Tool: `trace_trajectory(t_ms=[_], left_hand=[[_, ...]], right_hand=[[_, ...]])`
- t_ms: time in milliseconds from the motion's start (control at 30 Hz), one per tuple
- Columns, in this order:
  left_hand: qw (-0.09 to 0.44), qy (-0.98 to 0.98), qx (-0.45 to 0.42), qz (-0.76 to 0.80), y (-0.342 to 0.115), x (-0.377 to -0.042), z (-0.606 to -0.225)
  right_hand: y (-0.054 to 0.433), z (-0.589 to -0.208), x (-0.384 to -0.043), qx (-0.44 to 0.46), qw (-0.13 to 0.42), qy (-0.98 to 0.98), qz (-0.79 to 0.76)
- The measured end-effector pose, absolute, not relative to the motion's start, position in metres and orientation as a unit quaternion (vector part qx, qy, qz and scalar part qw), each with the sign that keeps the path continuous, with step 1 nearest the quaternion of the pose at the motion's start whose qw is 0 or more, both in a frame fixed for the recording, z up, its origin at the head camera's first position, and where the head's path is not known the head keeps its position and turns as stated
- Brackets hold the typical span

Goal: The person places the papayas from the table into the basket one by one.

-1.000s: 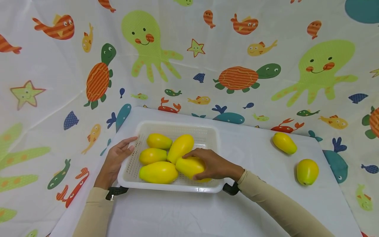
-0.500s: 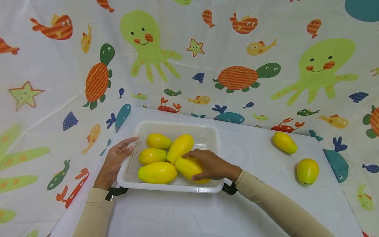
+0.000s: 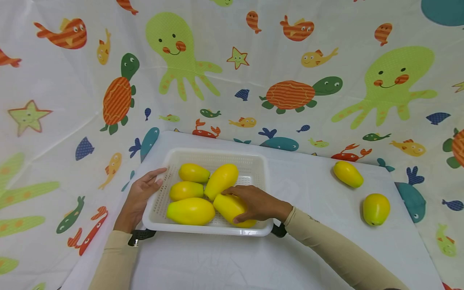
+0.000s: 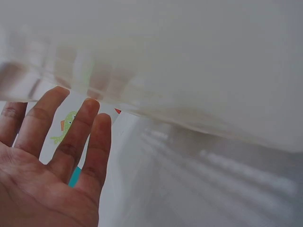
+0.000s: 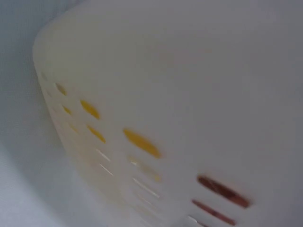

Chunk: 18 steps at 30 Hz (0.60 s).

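Note:
A white perforated plastic basket (image 3: pixel 214 230) holds several yellow papayas with greenish tips. In the head view my right hand (image 3: pixel 255 203) reaches over its right rim and grips a papaya (image 3: pixel 230 207) in the front right corner, thumb on the near side. Left of that one lies a large papaya (image 3: pixel 191 211); behind stand a slanted papaya (image 3: pixel 222 180) and two smaller ones, a papaya (image 3: pixel 186 191) and a papaya (image 3: pixel 194 172). My left hand (image 3: pixel 141 195) rests at the left side of the basket, its extended fingers (image 4: pixel 97 146) touching the wall in the left wrist view.
Two more papayas, one farther back (image 3: pixel 348 174) and one nearer (image 3: pixel 376 209), lie on the white-covered table (image 3: pixel 304 185) to the right. A sea-animal patterned curtain (image 3: pixel 232 36) hangs behind and at the sides. The right wrist view mostly shows the basket's outer wall (image 5: pixel 189 85).
My right hand has shifted slightly left with the gripped papaya. The large papaya beside it has slid a little left. My left hand stays at the basket.

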State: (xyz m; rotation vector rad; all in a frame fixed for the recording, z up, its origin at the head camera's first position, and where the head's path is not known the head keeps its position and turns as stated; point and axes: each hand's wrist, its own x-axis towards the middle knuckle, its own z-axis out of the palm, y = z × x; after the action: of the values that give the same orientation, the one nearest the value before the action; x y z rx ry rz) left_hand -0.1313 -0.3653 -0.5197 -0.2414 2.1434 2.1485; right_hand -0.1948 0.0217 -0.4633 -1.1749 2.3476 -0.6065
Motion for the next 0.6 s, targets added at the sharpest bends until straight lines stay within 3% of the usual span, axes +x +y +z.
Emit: trace_trajectory(t_ms=[600], left_hand=[[0.043,0.691,-0.067,0.718,-0.367,-0.1297,-0.52]], right_hand=[[0.0241,-0.4617,-0.1946,-0.446,0.218,0.845,-0.199]])
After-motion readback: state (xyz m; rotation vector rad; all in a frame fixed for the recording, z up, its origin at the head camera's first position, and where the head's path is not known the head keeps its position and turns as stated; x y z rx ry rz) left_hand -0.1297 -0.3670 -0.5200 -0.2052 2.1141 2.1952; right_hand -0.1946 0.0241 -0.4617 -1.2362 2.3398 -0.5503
